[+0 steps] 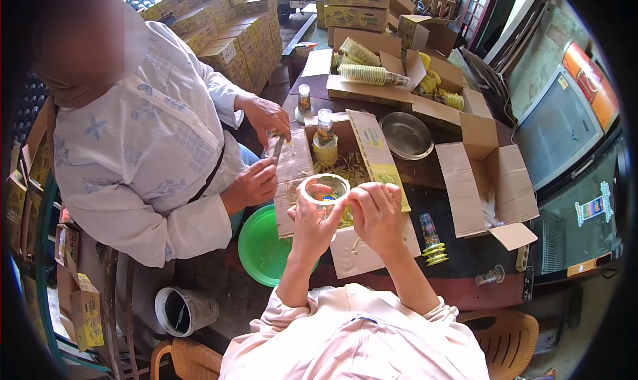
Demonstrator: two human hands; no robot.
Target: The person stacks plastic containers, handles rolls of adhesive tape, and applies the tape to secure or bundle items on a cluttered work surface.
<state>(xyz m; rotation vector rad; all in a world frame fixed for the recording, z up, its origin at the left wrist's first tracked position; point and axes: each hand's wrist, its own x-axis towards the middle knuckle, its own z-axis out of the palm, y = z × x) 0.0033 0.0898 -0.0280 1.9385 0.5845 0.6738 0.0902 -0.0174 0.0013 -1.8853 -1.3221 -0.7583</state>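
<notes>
A clear glass cup (pixel 325 189) with a pale rim is held in my left hand (pixel 316 220), its mouth facing up and bright coloured print showing through it. My right hand (pixel 376 213) is raised at the cup's right side, thumb and fingertips pinched together near the rim; whether something thin is between them cannot be told. Below both hands lies an open cardboard box (pixel 369 143) with yellow shreds inside. A stack of printed glasses (pixel 325 126) stands on a yellowish cup-shaped piece (pixel 325 151) in that box.
A person (pixel 144 111) at the left works with both hands. A green basin (pixel 264 245) is beside the box. To the right are a metal bowl (pixel 407 136), an open carton (pixel 471 190), a printed glass with yellow pieces (pixel 432 238) and a small clear glass (pixel 491 276).
</notes>
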